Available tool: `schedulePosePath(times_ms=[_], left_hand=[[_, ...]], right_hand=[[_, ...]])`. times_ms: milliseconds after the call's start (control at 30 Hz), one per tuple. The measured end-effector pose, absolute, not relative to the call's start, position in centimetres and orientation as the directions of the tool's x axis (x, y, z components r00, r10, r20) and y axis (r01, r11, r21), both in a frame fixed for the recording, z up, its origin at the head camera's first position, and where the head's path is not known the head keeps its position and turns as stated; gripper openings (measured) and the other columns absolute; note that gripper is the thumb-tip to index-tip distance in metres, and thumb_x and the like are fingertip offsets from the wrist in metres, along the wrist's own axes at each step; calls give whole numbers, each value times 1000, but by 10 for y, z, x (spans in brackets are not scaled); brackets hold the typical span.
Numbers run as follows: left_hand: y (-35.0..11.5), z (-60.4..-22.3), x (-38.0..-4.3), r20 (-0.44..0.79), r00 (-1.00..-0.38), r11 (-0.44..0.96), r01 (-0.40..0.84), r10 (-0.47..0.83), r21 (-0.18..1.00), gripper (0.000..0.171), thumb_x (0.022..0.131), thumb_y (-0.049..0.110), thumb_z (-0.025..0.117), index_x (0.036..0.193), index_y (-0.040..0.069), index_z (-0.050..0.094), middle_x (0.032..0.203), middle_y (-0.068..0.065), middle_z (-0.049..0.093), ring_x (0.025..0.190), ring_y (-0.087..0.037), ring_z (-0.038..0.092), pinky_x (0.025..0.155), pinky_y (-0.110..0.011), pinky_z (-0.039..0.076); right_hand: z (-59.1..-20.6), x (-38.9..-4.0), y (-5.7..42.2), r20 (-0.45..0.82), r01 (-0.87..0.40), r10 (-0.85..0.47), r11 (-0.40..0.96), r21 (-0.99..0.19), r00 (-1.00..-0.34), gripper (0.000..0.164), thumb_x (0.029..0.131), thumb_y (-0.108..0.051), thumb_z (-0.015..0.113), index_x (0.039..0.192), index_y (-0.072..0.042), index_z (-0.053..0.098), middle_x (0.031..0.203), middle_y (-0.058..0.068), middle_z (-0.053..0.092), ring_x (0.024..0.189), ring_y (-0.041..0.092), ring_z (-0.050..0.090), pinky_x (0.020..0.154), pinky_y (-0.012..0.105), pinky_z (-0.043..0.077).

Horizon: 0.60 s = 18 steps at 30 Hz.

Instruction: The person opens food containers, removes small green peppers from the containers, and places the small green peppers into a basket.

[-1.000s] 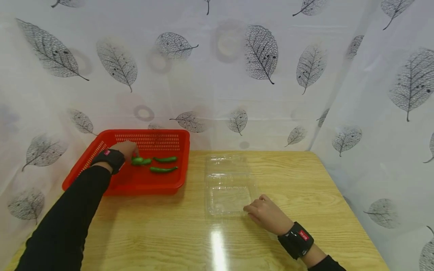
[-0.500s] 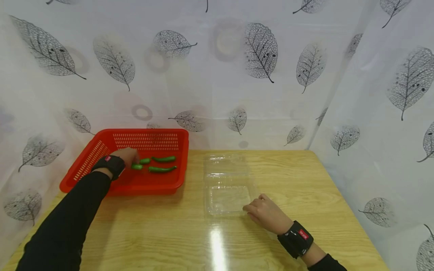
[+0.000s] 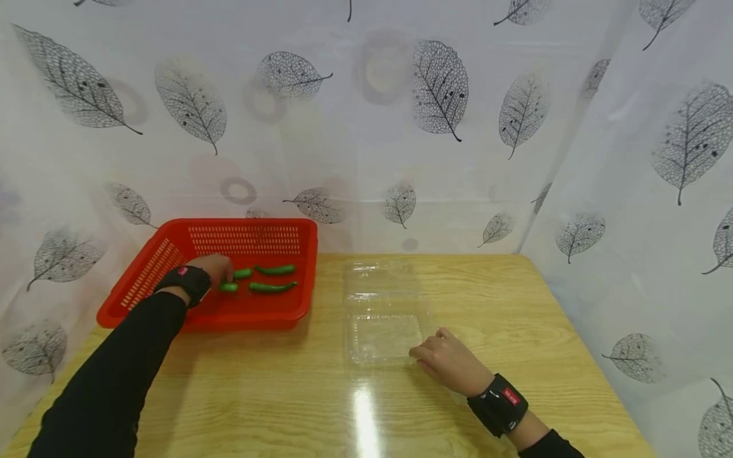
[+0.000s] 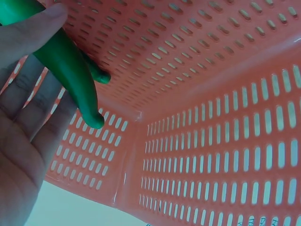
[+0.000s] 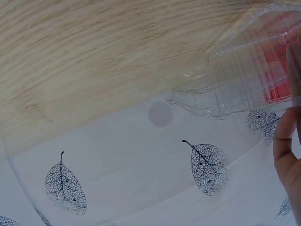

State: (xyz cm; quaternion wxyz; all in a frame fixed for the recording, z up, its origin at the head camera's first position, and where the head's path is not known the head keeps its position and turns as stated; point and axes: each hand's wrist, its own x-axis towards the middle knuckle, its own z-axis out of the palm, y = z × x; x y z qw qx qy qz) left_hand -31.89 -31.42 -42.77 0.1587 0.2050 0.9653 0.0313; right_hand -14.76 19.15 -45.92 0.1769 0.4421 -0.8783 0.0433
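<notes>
My left hand [image 3: 213, 268] reaches into the red basket [image 3: 246, 316] on the left. Between its thumb and fingers it holds a green chili pepper [image 4: 73, 70], which shows as a short green end below the hand in the head view. Another pepper [image 3: 243, 273] lies just beside the hand, partly hidden by it. Two more, an upper pepper [image 3: 275, 270] and a lower pepper [image 3: 272, 287], lie to the right on the basket floor. At the near right corner of a clear plastic clamshell box [image 3: 385, 337], my right hand [image 3: 449, 362] pinches the rim.
The clamshell's raised lid [image 3: 382, 277] stands away from me, its tray lying nearer. Both are on the wood-grain table [image 3: 275, 394]. A leaf-printed curtain [image 3: 355, 127] hangs behind the table and along its sides. The basket has slotted walls [image 4: 207, 174].
My left hand has drawn slightly toward me inside the basket, and the pepper in it has separated from the one beside it. My right hand stays on the box corner.
</notes>
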Motion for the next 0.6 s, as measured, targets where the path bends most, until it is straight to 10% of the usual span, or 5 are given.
schedulePosePath(times_ms=[600], left_hand=[[-314,-427,-316,-321,-842,900,417,434,123,21,74,-11,63,70,10,64,71,-3,54,62,-15,41,56,-27,36]], right_hand=[[-459,-148,193,368,-799,-763,596,79,-532,27,67,-11,81,92,-14,70,78,-6,71,68,5,63,70,26,43]])
